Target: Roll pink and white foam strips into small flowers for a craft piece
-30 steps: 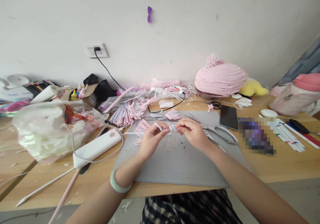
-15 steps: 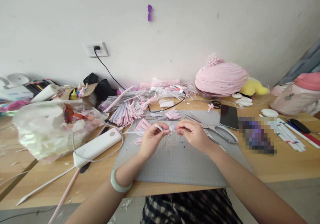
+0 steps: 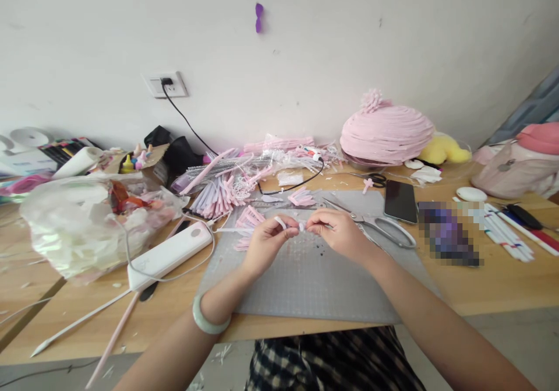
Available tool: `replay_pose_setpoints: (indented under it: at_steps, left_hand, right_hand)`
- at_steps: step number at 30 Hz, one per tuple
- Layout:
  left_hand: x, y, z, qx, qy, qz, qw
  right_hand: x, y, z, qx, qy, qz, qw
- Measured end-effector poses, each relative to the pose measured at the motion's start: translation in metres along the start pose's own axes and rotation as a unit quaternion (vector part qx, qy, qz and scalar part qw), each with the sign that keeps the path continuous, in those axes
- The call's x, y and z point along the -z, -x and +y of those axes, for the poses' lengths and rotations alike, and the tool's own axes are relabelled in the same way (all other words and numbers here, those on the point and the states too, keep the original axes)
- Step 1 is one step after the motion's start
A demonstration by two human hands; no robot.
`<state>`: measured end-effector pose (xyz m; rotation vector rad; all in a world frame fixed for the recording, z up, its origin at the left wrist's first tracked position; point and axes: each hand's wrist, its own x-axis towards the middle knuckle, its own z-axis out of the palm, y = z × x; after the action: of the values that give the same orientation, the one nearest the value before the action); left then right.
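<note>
held strip (image 3: 280, 222): matt | scissors (image 3: 372, 223): smooth metal | phone (image 3: 400, 202): glossy | table (image 3: 476, 286): wood

wall (image 3: 305, 59): bright, diffuse light, grayer toward right corner; source out of frame
purple piece (image 3: 259, 18): faint soft shadow on wall
plastic bag (image 3: 65, 228): pale sheen, highlights nearly washed out
scissors (image 3: 395, 232): mild glint on metal
left hand (image 3: 267, 240), right hand (image 3: 335, 231): evenly lit, slightly soft
white strip (image 3: 280, 222): too small, fine detail lost
forearms (image 3: 174, 335): wide-angle stretch toward lower corners
plaid cloth (image 3: 332, 359): darkest area, folds hard to read
pixelated patch (image 3: 449, 235): mosaic, content unreadable
</note>
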<state>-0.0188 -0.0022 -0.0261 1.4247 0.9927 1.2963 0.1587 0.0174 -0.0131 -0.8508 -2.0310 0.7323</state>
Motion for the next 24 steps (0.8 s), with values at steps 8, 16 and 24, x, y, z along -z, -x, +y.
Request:
replay_pose_setpoints:
  at_steps: [8, 16, 24]
  left_hand:
    - [0.0, 0.001, 0.001, 0.016, 0.003, -0.019, 1.0]
    - [-0.003, -0.002, -0.001, 0.027, 0.055, 0.048, 0.997]
    - [-0.002, -0.004, -0.004, 0.041, 0.074, 0.058, 0.995]
  right_hand:
    - [-0.006, 0.0, 0.002, -0.161, -0.149, -0.037, 0.975]
    - [-0.011, 0.002, 0.002, -0.128, -0.119, -0.011, 0.985]
    - [-0.013, 0.002, 0.0, -0.121, -0.068, 0.002, 0.99]
